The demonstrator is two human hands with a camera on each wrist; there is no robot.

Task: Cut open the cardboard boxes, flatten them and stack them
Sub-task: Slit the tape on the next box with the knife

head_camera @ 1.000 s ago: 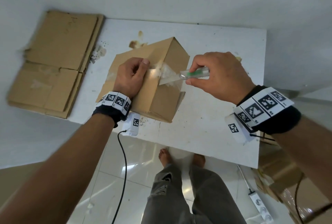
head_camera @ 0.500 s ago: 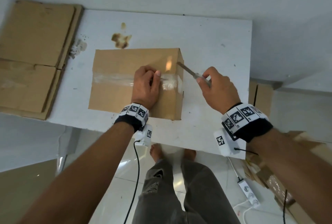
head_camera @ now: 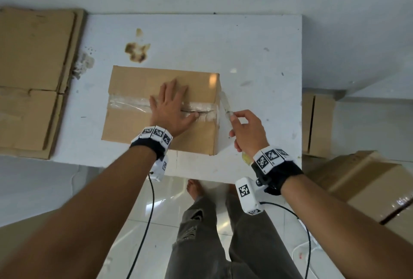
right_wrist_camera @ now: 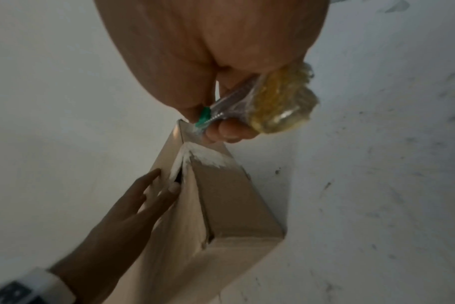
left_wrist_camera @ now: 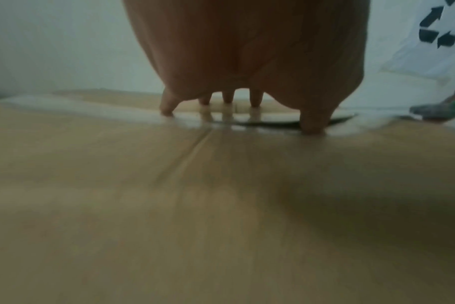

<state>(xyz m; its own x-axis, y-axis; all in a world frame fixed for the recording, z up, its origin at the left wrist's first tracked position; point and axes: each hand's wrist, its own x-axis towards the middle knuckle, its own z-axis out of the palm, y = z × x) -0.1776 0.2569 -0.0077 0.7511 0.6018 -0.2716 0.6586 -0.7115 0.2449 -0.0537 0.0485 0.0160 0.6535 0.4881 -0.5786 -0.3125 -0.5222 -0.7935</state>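
left hand: flat on top of the cardboard box, fingers straight and spread, pointing to the far side; thumb tip rests at the slit in the tape seam. it grips nothing.

right hand: fingers curled around a box cutter, just beside the right end of the box. the cutter's clear front part angles up and to the far left, its tip at the box's top right edge. the wrist view shows a green slider and a handle end wrapped in yellowish tape.

cardboard box: brown, closed, standing on the white table, near its front edge and a little left of centre. clear tape runs left to right along the middle of the top face. the seam is cut open from the thumb to the right edge, where a dark gap shows; the tape left of the hand looks whole. tape also folds down over the right end face.

flattened cardboard: a stack of brown sheets at the left, well apart from the box, overlapping the table's left edge.

other boxes: brown, on the floor to the right of the table.

table: brown stain on the far side of the box.
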